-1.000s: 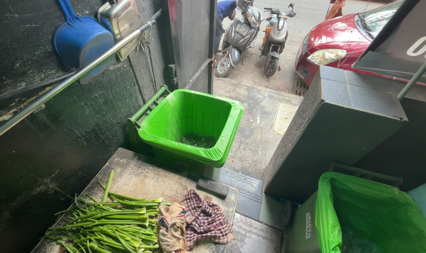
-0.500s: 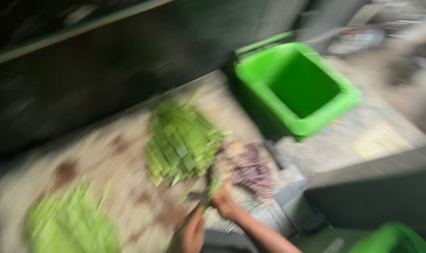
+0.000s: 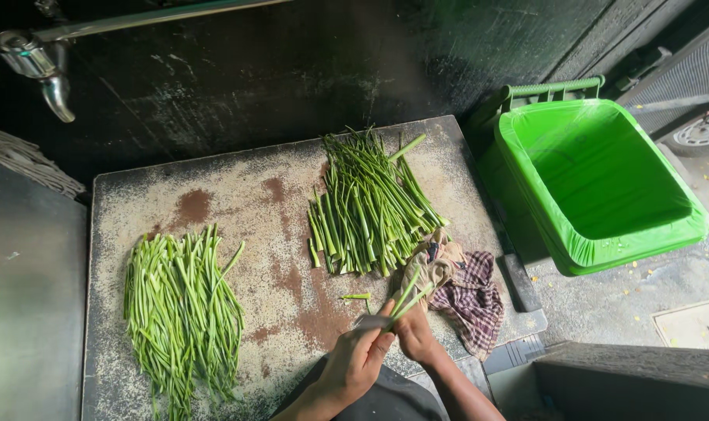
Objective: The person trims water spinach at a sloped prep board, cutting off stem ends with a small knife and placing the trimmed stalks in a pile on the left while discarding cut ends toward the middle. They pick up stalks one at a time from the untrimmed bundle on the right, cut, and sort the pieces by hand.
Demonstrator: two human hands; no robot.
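Green stalks (image 3: 407, 295), just a couple of them, are pinched in the right hand (image 3: 414, 331) down at the near edge of the slab (image 3: 214, 195). The fingers are closed round the lower ends and the tops poke up and away toward the cloth. The left hand (image 3: 360, 359) is closed too, on what looks like a small blade (image 3: 372, 321) laid against the stalks, though it's small and pale from up here so I wouldn't swear to it.

A second ago the view was up on the bin and the street with no hands showing, then a blurry swing down. Now it's square over the slab with both hands in, so the look away is over and the trimming is back on.

Just past the hands there's a short cut bit (image 3: 356, 296) lying loose on the slab. Right of that is a crumpled checked cloth (image 3: 471, 300), touching the near end of the big pile (image 3: 368, 204) of darker, thicker stalks. The second pile (image 3: 183, 312), lighter and thinner, sits well apart on the left side.

Off the slab to the right stands a green bin (image 3: 604, 183) with a liner, nothing much in it as far as I can see. A metal tap (image 3: 39, 70) hangs off a pipe top left against the dark wall.
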